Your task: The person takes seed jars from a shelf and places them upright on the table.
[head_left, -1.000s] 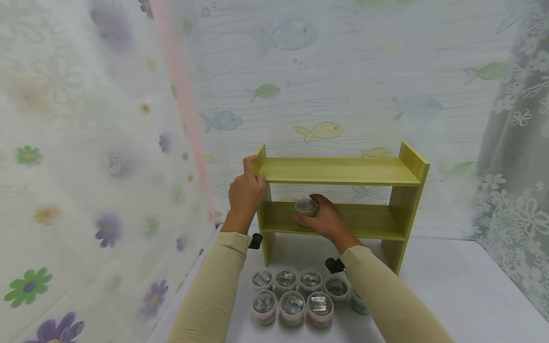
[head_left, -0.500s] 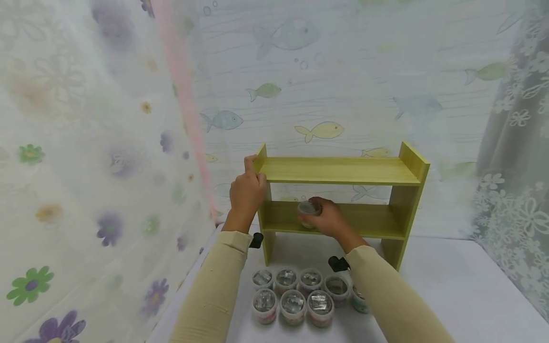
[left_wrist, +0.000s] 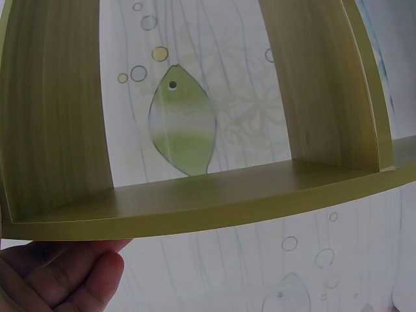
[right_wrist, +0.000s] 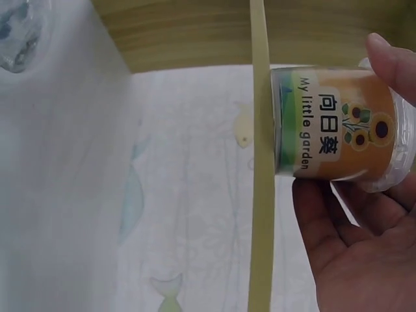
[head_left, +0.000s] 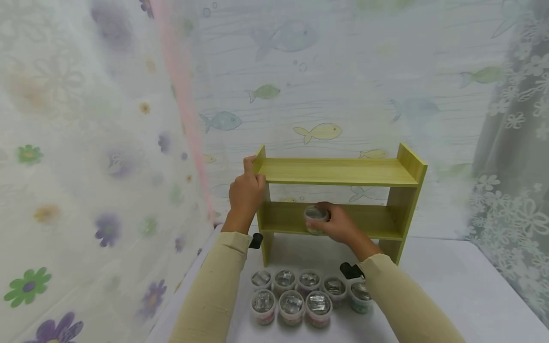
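My right hand holds a small lidded plastic cup between thumb and fingers at the middle board of the yellow-green wooden shelf. Its orange and green label, printed "My little garden" with sunflowers, shows on the cup in the right wrist view. There the base is at the board's edge; whether it bears on the board I cannot tell. My left hand grips the shelf's upper left corner, index finger raised along the side panel. In the left wrist view its curled fingers touch the board's edge.
Several similar cups stand in two rows on the white tabletop in front of the shelf. A fish-patterned curtain hangs behind, and a flowered one on the left.
My right hand has moved to the right and a little lower in view, with the cup, along the middle board. The left hand stays at the shelf's corner.
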A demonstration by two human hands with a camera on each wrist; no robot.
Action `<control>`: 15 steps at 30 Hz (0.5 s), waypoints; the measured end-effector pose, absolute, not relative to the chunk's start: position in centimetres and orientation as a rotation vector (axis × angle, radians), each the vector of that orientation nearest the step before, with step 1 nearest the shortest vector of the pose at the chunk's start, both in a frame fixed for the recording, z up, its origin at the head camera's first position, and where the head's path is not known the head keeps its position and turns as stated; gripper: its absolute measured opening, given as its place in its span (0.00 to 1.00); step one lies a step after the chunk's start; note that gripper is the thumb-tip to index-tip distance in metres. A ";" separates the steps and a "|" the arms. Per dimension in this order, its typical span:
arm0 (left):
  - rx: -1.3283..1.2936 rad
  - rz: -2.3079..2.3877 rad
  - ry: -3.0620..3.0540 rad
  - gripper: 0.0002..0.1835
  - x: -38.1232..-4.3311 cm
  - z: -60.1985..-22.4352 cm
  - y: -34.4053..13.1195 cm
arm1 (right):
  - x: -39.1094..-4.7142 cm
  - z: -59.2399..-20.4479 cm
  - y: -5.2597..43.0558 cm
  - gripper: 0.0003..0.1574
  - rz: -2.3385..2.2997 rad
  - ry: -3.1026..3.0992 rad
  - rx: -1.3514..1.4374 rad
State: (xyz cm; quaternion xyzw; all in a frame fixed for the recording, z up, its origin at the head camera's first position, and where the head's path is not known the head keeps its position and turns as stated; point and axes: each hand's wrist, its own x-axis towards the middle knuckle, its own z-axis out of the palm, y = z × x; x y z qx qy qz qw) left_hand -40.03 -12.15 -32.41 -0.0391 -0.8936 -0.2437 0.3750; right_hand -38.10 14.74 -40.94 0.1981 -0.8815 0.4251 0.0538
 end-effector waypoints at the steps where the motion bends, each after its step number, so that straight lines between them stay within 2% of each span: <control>1: -0.102 -0.624 -2.287 0.27 -40.0 -32.4 -12.1 | -38.0 -40.9 14.9 0.49 1.284 -2.674 0.607; 8: -0.101 -0.622 -2.284 0.27 -39.9 -32.3 -12.1 | -37.3 -40.5 15.7 0.49 1.296 -2.646 0.635; 15: -0.093 -0.629 -2.282 0.26 -40.0 -32.3 -12.0 | -36.3 -40.8 16.8 0.53 1.448 -2.627 0.545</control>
